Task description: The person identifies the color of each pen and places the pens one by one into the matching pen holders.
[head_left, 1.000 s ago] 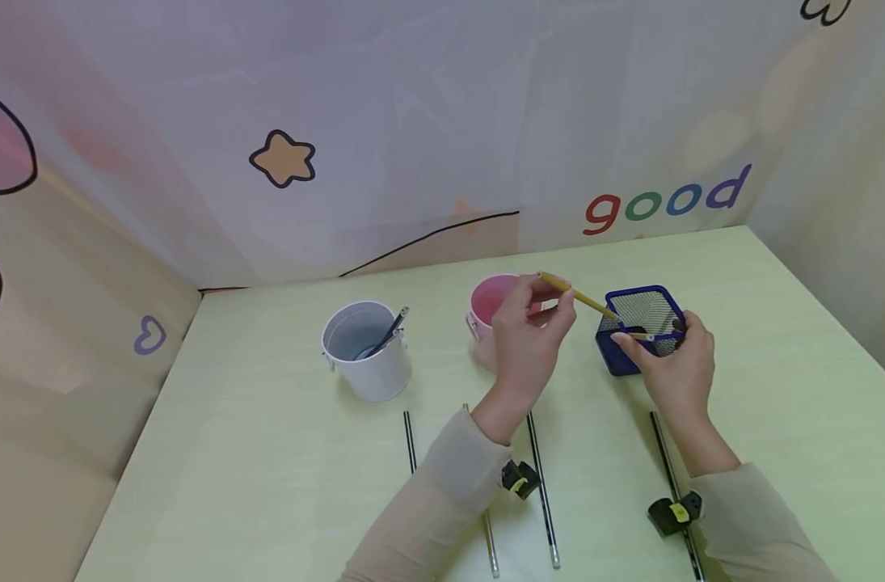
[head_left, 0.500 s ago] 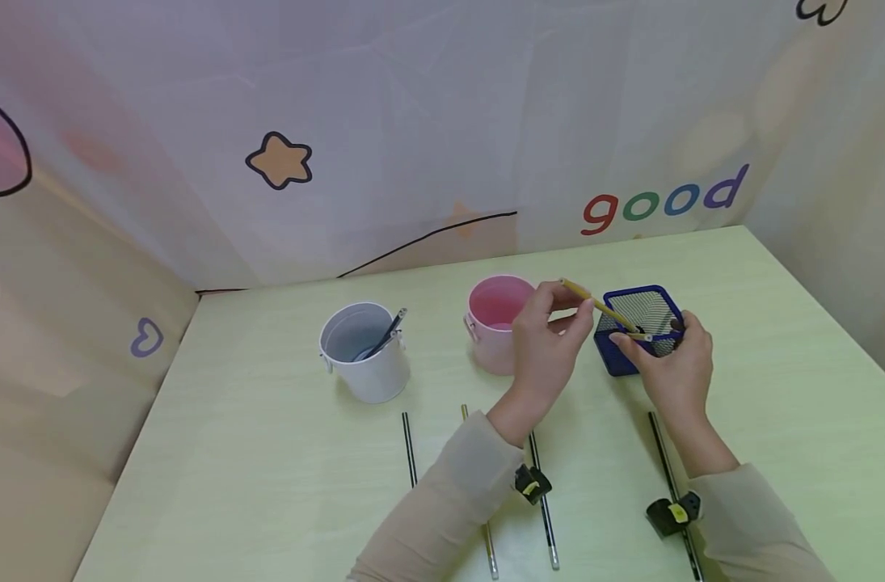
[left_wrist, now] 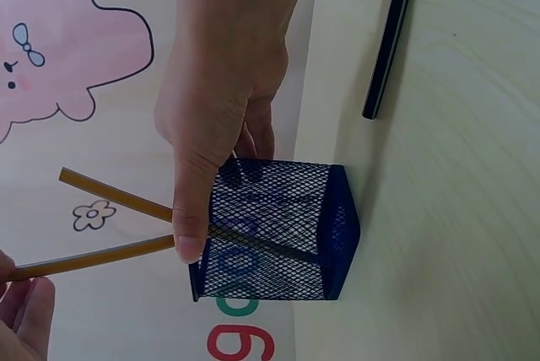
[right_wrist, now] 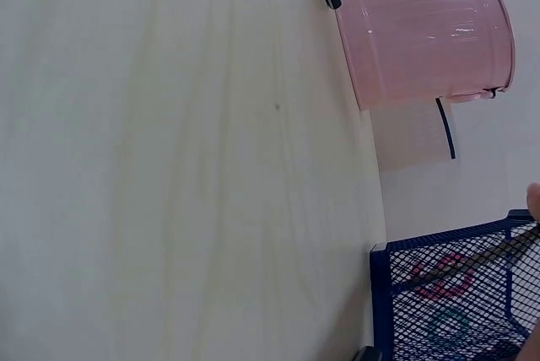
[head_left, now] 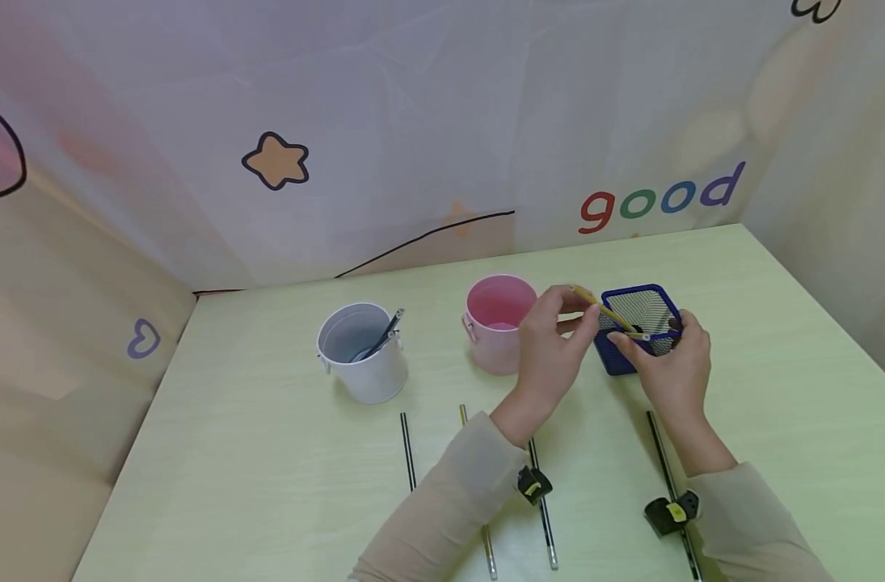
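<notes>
My left hand (head_left: pixel 551 347) pinches a yellow pencil (head_left: pixel 608 310) between thumb and fingers, just left of a blue mesh pen holder (head_left: pixel 617 357). The pencil slants down to the right, and its far end is right at the holder's rim. My right hand (head_left: pixel 678 372) grips the holder by its upper edge, thumb on the near side. In the left wrist view, a second yellow pencil (left_wrist: pixel 114 193) sticks out of the mesh holder (left_wrist: pixel 270 192) past the right thumb, its lower part showing through the mesh.
A pink bucket (head_left: pixel 489 352) stands beside my left hand. Further left is a white bucket (head_left: pixel 372 378) with a dark pencil (head_left: pixel 384 333) leaning in it. Black pencils (head_left: pixel 409 453) and a yellow pencil (head_left: pixel 489 551) lie on the table below, partly under my forearms.
My left hand has moved right with the yellow pencil, bringing it closer over the holder and uncovering more of the pink bucket. My right hand has stayed on the holder.
</notes>
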`<state>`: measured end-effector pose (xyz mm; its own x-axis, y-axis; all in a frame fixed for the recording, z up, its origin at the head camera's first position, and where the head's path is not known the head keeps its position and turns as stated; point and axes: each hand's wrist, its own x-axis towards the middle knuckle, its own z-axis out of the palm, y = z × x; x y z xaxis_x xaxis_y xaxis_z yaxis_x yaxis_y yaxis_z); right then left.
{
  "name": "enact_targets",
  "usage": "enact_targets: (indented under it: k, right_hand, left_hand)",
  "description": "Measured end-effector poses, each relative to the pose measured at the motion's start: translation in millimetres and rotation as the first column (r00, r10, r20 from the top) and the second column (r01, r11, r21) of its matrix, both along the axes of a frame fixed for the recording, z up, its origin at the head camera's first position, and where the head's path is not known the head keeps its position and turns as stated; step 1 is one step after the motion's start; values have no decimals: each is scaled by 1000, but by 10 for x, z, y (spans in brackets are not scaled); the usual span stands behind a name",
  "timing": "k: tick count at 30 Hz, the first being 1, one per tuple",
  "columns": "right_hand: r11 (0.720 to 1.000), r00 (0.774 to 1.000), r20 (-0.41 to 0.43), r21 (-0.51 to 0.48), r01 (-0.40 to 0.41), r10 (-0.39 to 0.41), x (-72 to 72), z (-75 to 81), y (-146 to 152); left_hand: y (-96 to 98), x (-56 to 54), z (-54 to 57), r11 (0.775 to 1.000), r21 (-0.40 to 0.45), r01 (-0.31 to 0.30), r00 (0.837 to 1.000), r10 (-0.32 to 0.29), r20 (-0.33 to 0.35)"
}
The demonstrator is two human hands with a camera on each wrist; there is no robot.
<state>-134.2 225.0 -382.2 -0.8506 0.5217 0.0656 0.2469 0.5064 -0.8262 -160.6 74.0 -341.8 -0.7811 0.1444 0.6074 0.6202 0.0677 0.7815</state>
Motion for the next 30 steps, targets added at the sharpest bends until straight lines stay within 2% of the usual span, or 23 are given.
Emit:
enact_targets:
  k: [7,13,21,30]
  right_hand:
    - [1000,1000,31,-9,3,-2,-1,0,6]
    - [1000,1000,12,-8,1,-1,1,-16,7]
    - [1000,1000,-19,-4,0,0,8,-16,14]
    - [1000,999,-42,15,8,-7,18,-14,50]
  left_hand:
    - [23,25,-22,997,-67,22,1000,-23,-12]
    - [66,43,-61,987,-158,2,1000,-5,-24]
    - [118,81,-113,951,-306,-41,998,26,-52]
    - [206,87,-161,927,-363,-95,995,74,-74]
